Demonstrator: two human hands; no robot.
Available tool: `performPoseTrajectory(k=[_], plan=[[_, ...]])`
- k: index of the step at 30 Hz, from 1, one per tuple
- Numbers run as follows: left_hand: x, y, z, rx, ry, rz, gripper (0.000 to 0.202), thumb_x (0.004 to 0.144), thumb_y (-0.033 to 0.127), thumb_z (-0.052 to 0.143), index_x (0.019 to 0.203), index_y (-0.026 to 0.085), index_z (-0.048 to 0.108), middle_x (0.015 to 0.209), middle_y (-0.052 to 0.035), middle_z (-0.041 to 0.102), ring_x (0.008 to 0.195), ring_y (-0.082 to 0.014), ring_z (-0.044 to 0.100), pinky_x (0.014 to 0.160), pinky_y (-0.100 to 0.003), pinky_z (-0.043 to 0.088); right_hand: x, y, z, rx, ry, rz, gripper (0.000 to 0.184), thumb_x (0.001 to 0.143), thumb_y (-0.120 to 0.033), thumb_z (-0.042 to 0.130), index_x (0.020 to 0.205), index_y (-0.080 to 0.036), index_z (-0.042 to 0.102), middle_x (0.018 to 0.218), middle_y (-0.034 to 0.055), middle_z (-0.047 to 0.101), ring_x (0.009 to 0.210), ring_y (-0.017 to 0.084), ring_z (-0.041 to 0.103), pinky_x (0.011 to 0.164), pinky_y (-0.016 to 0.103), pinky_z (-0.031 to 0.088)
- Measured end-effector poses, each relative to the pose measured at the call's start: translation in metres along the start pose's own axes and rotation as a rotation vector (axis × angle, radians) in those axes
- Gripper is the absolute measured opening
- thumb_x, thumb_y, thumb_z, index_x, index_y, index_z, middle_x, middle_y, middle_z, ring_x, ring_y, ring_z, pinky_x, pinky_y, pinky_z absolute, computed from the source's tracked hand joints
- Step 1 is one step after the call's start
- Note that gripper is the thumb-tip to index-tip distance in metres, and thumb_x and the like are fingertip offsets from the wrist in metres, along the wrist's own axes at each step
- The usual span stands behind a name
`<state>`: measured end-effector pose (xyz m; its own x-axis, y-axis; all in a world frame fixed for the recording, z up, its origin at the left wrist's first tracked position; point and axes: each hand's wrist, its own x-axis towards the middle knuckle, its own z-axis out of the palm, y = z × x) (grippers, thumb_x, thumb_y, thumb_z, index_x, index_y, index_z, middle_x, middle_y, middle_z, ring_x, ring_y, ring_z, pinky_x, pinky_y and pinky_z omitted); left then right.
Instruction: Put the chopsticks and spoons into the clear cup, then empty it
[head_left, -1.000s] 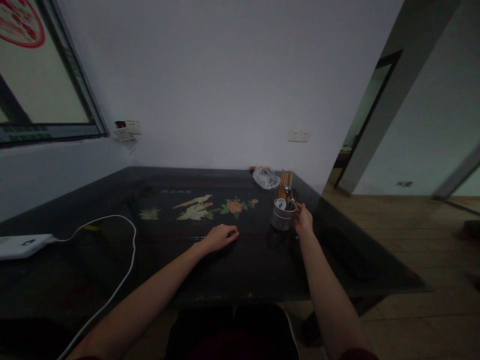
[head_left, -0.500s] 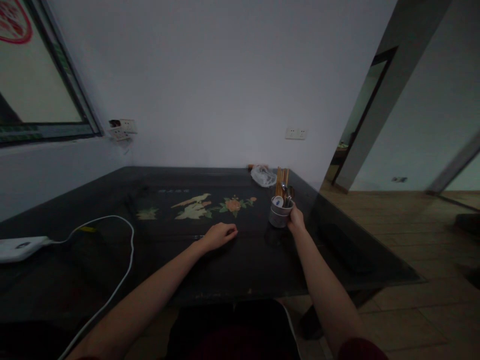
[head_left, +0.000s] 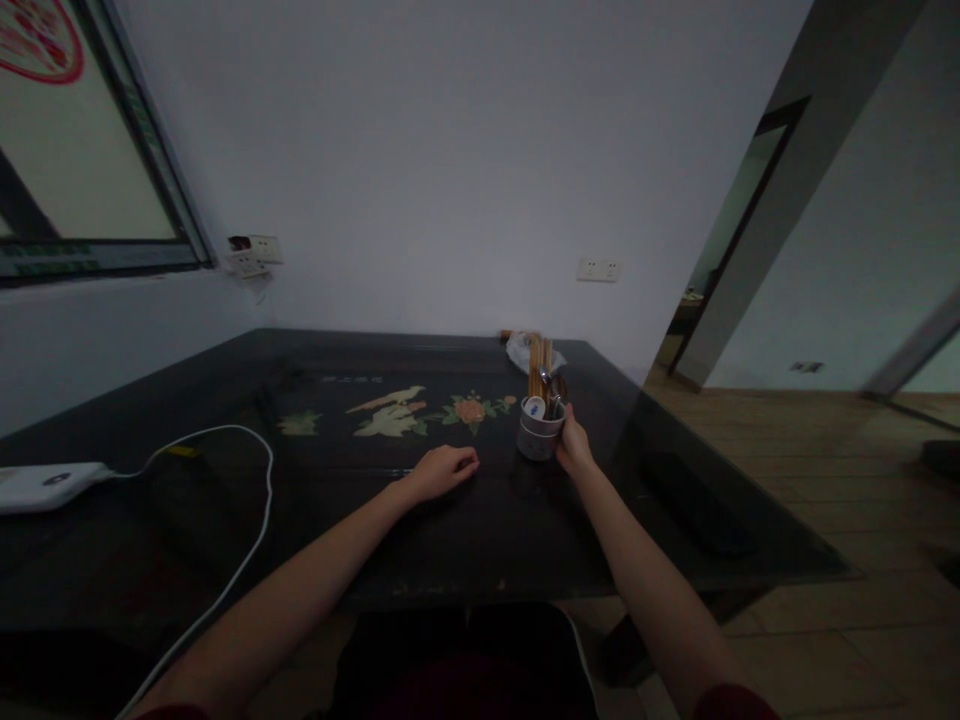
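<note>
A light grey utensil holder (head_left: 538, 442) stands upright near the right part of the dark table. My right hand (head_left: 574, 441) is wrapped around its right side, with most of the fingers hidden. Wooden chopsticks (head_left: 541, 362), metal spoons (head_left: 557, 386) and a white spoon with a blue mark (head_left: 534, 407) stick out of its top. Left of the holder and apart from it, my left hand (head_left: 444, 472) rests on the tabletop in a loose curl, with nothing visible in it.
The dark table (head_left: 465, 550) bears a bird-and-flower picture. Behind the holder lies a clear plastic bag (head_left: 519, 352). A white device (head_left: 52, 487) with a white cable (head_left: 268, 470) lies at left. A dark flat object (head_left: 694, 505) rests at right. The wall (head_left: 420, 200) borders the back.
My right hand and the utensil holder have shifted left, and the holder now partly covers the plastic bag. My left hand stays in place. The view has turned slightly.
</note>
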<state>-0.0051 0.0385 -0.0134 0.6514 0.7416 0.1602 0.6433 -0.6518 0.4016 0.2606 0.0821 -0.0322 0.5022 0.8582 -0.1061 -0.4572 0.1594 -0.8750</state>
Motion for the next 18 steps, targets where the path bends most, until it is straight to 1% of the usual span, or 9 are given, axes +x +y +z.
performPoseTrajectory(k=[4, 8, 11, 14, 16, 18], plan=[[0.0, -0.001, 0.001, -0.025, 0.014, -0.006, 0.022, 0.089, 0.035, 0.044, 0.091, 0.022, 0.062, 0.075, 0.0001, 0.064, 0.067, -0.013, 0.058, 0.058, -0.021, 0.036, -0.01, 0.007, 0.008, -0.016, -0.089, -0.008, 0.03, 0.083, -0.045, 0.055, 0.082, -0.018, 0.067, 0.088, 0.0043, 0.073, 0.091, 0.015, 0.066, 0.078, 0.024, 0.053], [0.0, -0.001, 0.002, -0.064, 0.028, -0.02, 0.022, 0.089, 0.035, 0.044, 0.095, 0.023, 0.061, 0.076, 0.0005, 0.064, 0.068, -0.0126, 0.057, 0.059, -0.02, 0.037, -0.022, 0.012, 0.015, -0.011, -0.205, -0.024, 0.031, 0.083, -0.046, 0.054, 0.089, -0.019, 0.068, 0.095, 0.0039, 0.072, 0.098, 0.015, 0.064, 0.084, 0.025, 0.05], [0.002, -0.003, 0.005, -0.102, 0.05, -0.028, 0.023, 0.088, 0.034, 0.044, 0.1, 0.022, 0.06, 0.076, 0.0006, 0.063, 0.067, -0.0127, 0.057, 0.06, -0.021, 0.038, -0.029, 0.016, 0.019, -0.004, -0.266, -0.01, 0.03, 0.082, -0.046, 0.054, 0.089, -0.019, 0.067, 0.094, 0.0036, 0.073, 0.094, 0.016, 0.065, 0.08, 0.026, 0.051], [0.004, -0.008, 0.009, -0.184, 0.118, -0.026, 0.025, 0.088, 0.032, 0.043, 0.106, 0.021, 0.057, 0.08, -0.0006, 0.063, 0.07, -0.0135, 0.058, 0.064, -0.023, 0.042, -0.033, 0.02, 0.02, -0.002, -0.293, 0.037, 0.026, 0.081, -0.043, 0.056, 0.083, -0.019, 0.067, 0.087, 0.003, 0.072, 0.087, 0.017, 0.065, 0.074, 0.025, 0.051], [0.006, -0.011, 0.012, -0.248, 0.192, -0.02, 0.028, 0.088, 0.031, 0.044, 0.112, 0.019, 0.054, 0.089, -0.0031, 0.063, 0.075, -0.0146, 0.059, 0.07, -0.026, 0.045, -0.035, 0.022, 0.021, -0.013, -0.304, 0.053, 0.024, 0.079, -0.042, 0.057, 0.079, -0.02, 0.066, 0.082, 0.0024, 0.072, 0.083, 0.017, 0.065, 0.07, 0.025, 0.05], [0.008, -0.013, 0.014, -0.299, 0.264, -0.001, 0.035, 0.086, 0.031, 0.049, 0.118, 0.017, 0.05, 0.102, -0.0072, 0.061, 0.086, -0.0169, 0.059, 0.079, -0.03, 0.047, -0.036, 0.023, 0.023, -0.033, -0.315, 0.047, 0.023, 0.077, -0.042, 0.057, 0.077, -0.02, 0.064, 0.079, 0.0017, 0.071, 0.08, 0.017, 0.065, 0.067, 0.024, 0.049]])
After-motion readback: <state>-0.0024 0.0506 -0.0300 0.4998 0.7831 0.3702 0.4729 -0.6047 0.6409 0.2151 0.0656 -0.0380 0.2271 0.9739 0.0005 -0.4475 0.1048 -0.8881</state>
